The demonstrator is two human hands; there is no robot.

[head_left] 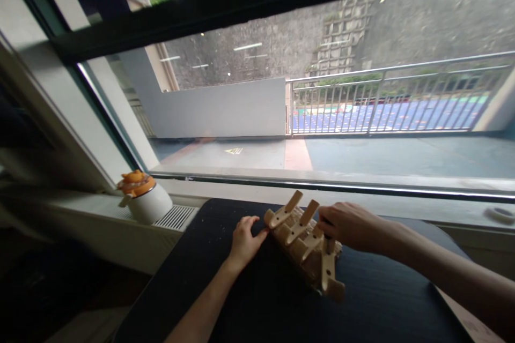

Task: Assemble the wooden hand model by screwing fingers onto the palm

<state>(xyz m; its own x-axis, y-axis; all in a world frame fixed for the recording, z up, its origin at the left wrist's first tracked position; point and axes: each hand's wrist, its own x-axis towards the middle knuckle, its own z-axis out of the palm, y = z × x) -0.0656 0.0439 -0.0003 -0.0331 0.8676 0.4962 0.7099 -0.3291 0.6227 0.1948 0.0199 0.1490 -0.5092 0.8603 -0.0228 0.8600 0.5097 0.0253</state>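
Observation:
A wooden rack (298,246) with several flat, tilting pegs lies slantwise on the dark table. Its base looks wrapped in bubble wrap, and dark round holes show in the pegs. My left hand (244,242) rests at the rack's far left end, fingers apart, thumb tip at or against the wood. My right hand (348,225) is closed over the rack's right side. A slim dark tool, which looks like a screwdriver (329,245), runs down from that fist to the nearest peg (328,270); most of its handle is hidden by my fingers.
The dark table (193,278) stands against a window sill (241,191). To the left, on a ledge with a vent grille (176,217), sits a white pot with an orange animal-shaped lid (149,203). A roll of tape (500,215) lies on the sill at right.

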